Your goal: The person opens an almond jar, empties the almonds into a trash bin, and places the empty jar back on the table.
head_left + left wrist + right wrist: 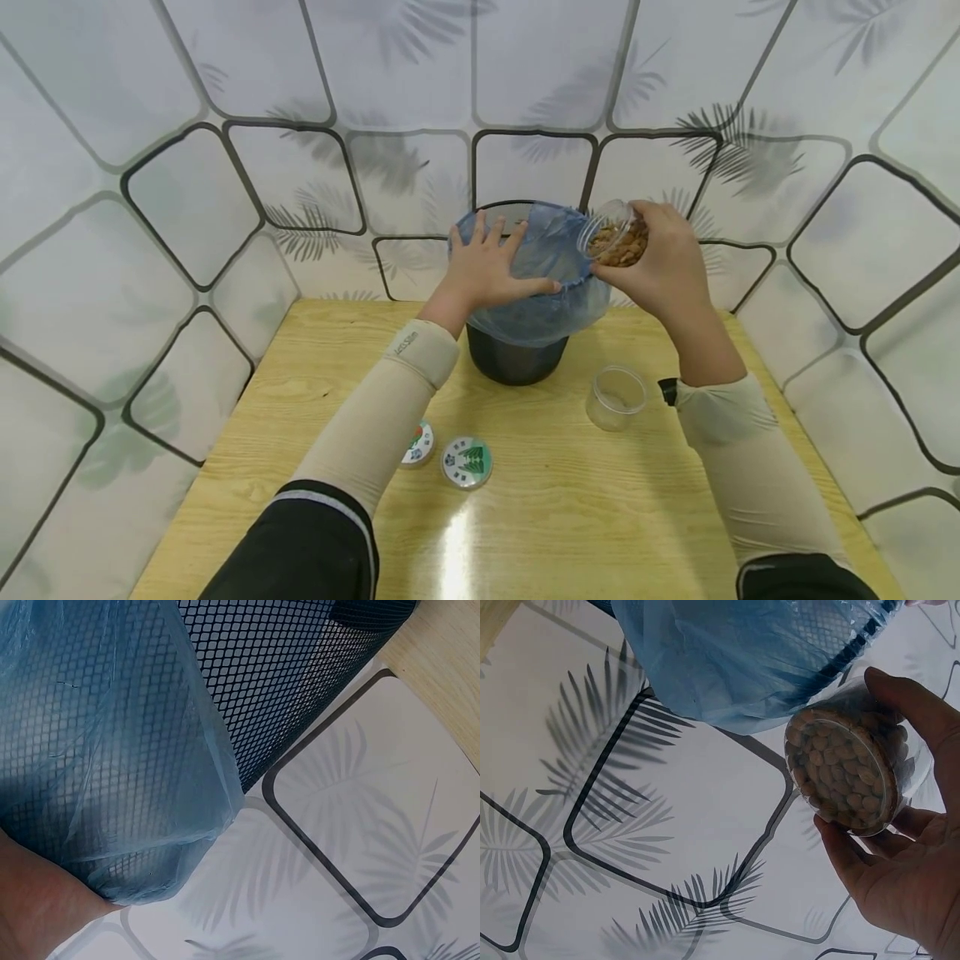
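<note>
A dark mesh waste bin [517, 360] stands against the back wall, lined with a blue plastic bag [540, 321] folded over its rim. My left hand [487, 271] lies over the near left of the bin's mouth, fingers spread straight and touching the bag. In my right hand [671, 267] is a transparent plastic jar [617, 237], gripped between thumb and fingers and tilted on its side. Its mouth points left, at the bin's right rim. Brown nuts [836, 769] fill the jar's base in the right wrist view. The left wrist view shows the bag over the mesh.
On the wooden table [555, 533] a second transparent jar [617, 398] stands right of the bin. Two round lids lie nearer me: one with a green tree print [467, 462], the other [418, 444] partly behind my left sleeve. Patterned panels [420, 67] enclose the back and sides.
</note>
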{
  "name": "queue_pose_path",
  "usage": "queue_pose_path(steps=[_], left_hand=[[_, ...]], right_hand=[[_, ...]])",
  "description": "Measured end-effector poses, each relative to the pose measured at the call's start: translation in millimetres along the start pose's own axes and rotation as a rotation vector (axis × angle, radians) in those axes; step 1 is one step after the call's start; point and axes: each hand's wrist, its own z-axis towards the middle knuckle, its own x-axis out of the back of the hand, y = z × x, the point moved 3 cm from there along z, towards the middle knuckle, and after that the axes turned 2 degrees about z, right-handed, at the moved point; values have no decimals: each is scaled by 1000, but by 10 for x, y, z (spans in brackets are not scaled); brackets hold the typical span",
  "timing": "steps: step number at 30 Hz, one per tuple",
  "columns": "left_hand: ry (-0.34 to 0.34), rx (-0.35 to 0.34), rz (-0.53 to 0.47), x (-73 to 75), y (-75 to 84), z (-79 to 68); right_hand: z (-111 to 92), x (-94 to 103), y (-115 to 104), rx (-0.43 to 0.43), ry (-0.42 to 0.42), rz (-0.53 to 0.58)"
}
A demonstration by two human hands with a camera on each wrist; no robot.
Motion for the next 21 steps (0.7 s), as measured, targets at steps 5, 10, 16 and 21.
queue_pose_path(steps=[5,10,16,21], left_hand=[[5,-7,5,-8,12,12],[12,-11,-5,-10,14,18],[16,-9,-9,-8,7,9],[7,-2,-11,3,5,-3]], right_hand=[[19,-18,-11,13,-6,-16],[39,-38,-21,35,-9,-35],[56,-43,-38,55,-1,-52],[73,-65,-33,72,6,-94]])
